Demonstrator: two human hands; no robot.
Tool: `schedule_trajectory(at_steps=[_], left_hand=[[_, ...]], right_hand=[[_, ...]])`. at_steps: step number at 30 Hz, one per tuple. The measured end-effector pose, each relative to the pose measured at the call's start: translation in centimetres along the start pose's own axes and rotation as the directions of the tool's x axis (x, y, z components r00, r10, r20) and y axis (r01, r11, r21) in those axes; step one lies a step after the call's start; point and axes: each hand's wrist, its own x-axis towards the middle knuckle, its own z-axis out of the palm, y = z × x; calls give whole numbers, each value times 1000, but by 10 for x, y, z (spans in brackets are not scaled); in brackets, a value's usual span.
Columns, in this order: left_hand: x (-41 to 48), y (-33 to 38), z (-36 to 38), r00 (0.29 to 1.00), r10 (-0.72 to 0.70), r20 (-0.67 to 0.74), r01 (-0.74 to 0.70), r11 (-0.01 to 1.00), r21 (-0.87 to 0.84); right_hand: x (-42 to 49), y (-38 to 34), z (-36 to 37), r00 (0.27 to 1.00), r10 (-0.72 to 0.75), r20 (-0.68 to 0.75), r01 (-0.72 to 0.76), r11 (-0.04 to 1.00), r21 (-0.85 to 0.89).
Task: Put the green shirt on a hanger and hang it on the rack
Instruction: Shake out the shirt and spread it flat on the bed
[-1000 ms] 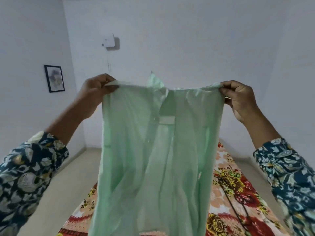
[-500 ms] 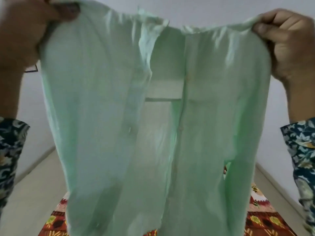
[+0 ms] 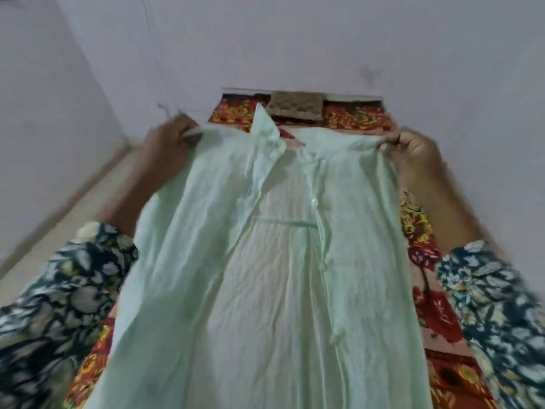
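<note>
The pale green shirt is spread out lengthwise over the bed, its front open and its collar pointing away from me. My left hand grips the shirt's left shoulder. At the right shoulder, my right hand pinches the cloth. Both shoulders are held slightly above the bed, while the shirt's lower part lies toward me. No hanger and no rack are in view.
A bed with a red and yellow floral cover runs from me to the far wall. A brown patterned pillow lies at its far end. Beige floor runs along the bed's left side, with white walls around.
The shirt was held up high in front of my face; both hands have now brought it down and forward over the bed. The view has tilted downward.
</note>
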Motion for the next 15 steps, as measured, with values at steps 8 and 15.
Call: schedule_trajectory(at_steps=[8,15], left_hand=[[-27,-66,183,860,-306,408,334,943,3],[-11,-132,305,714,-380,589,392,913,114]], right_hand=[[15,218,113,908,408,89,-344,851,-396],[22,328,169,683,723,97,-621,646,-444]])
